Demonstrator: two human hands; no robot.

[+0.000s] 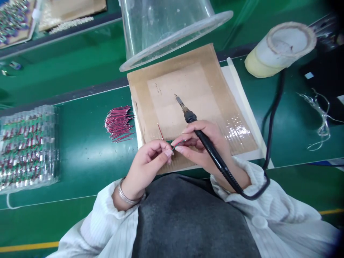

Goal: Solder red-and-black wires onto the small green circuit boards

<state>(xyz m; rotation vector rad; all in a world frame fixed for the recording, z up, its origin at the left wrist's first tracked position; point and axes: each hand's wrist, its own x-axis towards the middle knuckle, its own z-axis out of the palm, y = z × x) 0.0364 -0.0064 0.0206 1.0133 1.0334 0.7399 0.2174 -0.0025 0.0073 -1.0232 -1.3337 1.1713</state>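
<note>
Soldering iron (214, 154) rests in curled right hand (204, 154).

A pale cylinder (271, 55) is right of a clear flared hood (166, 27), near whitish strands (324, 123).

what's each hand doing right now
Left hand: closed in a pinch on the small wired piece.
Right hand: holding the soldering iron, fingertips also pinching the wires.
</note>
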